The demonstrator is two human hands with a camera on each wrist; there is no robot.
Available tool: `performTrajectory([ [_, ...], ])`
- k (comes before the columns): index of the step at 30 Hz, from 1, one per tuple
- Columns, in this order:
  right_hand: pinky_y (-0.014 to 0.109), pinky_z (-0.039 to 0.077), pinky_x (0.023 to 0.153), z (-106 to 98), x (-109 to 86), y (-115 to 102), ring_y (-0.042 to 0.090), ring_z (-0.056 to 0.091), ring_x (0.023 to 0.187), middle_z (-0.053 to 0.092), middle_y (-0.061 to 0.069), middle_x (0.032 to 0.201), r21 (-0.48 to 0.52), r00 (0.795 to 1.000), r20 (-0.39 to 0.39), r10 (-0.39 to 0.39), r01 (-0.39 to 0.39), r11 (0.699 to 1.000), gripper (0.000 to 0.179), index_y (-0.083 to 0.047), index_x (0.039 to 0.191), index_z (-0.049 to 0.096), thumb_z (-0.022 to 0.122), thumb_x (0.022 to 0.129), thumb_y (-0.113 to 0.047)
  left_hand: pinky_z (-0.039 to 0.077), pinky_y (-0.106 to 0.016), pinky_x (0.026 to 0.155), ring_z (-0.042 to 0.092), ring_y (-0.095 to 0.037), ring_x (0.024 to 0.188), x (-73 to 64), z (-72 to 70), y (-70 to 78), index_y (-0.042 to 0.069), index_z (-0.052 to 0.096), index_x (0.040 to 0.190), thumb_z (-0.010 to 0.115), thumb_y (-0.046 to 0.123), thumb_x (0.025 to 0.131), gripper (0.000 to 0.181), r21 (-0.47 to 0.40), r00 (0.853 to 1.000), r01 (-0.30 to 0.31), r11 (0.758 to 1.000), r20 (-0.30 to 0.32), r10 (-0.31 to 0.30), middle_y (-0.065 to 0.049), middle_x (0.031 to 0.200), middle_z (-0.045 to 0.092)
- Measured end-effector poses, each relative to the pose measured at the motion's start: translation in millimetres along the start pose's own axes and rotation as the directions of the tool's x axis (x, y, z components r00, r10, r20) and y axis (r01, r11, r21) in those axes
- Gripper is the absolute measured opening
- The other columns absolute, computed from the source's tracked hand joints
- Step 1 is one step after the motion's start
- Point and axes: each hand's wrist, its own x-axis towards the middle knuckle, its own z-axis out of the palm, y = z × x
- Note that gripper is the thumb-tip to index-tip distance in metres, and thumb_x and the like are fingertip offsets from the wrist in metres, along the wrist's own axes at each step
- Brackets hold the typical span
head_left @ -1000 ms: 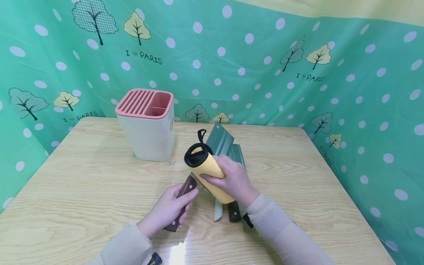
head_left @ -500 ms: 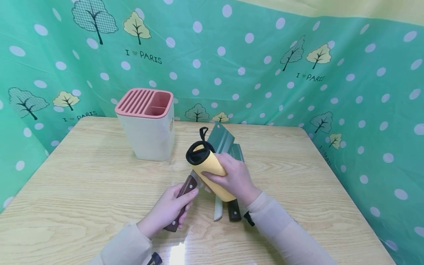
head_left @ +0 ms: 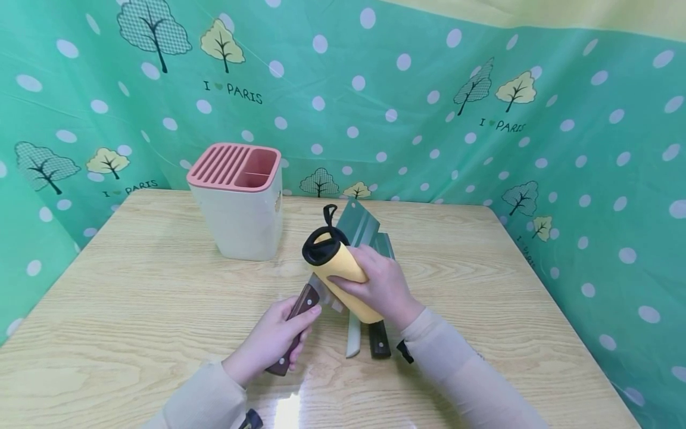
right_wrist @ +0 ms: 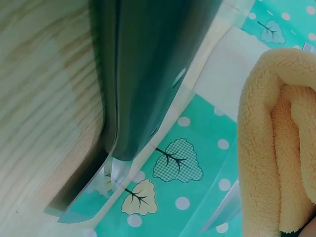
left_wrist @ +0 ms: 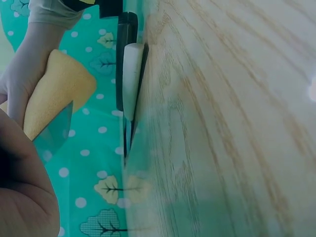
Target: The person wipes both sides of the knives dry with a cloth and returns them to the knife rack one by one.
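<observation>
In the head view my left hand (head_left: 276, 339) grips a knife by its dark brown riveted handle (head_left: 308, 298), blade pointing up and to the right. My right hand (head_left: 377, 286) holds a folded yellow towel (head_left: 343, 268) with black edging and a black hanging loop. The towel wraps over the blade and hides most of it. A strip of blade shows beside the handle, and more of the blade (left_wrist: 57, 128) shows below the towel in the left wrist view. The right wrist view shows the towel's fluffy folds (right_wrist: 261, 148).
Beneath the towel lie several knives: a white handle (head_left: 353, 339), a black riveted handle (head_left: 380, 341), and broad blades (head_left: 356, 223) reflecting green. A white knife holder (head_left: 238, 223) with a pink slotted top stands at back left. Green dotted cloth (head_left: 429, 107) hangs behind the wooden table (head_left: 134, 310).
My right hand and the towel have shifted slightly up and to the right along the blade. More blade shows near the brown handle. My left hand has stayed in place.
</observation>
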Motion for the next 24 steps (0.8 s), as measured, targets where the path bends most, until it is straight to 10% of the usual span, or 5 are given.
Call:
performTrajectory([
  [24, 0.025, 0.049, 0.054, -2.9, -0.8, 4.9, 0.010, 0.056, 0.063, 0.064, 0.002, 0.082, -0.020, 1.000, -0.010, 0.028, -0.028, 0.999, 0.044, -0.011, 0.111, 0.067, 0.084, 0.076, -0.032, 0.044, -0.027, 0.038, 0.046, -0.009, 0.039, 0.4, -1.5, -4.3, -0.001, 0.046, 0.092, 0.057, 0.036, 0.100, 0.039, 0.015, 1.000, -0.015, 1.000, 0.015, 0.015, 0.000, 0.060, 0.050],
])
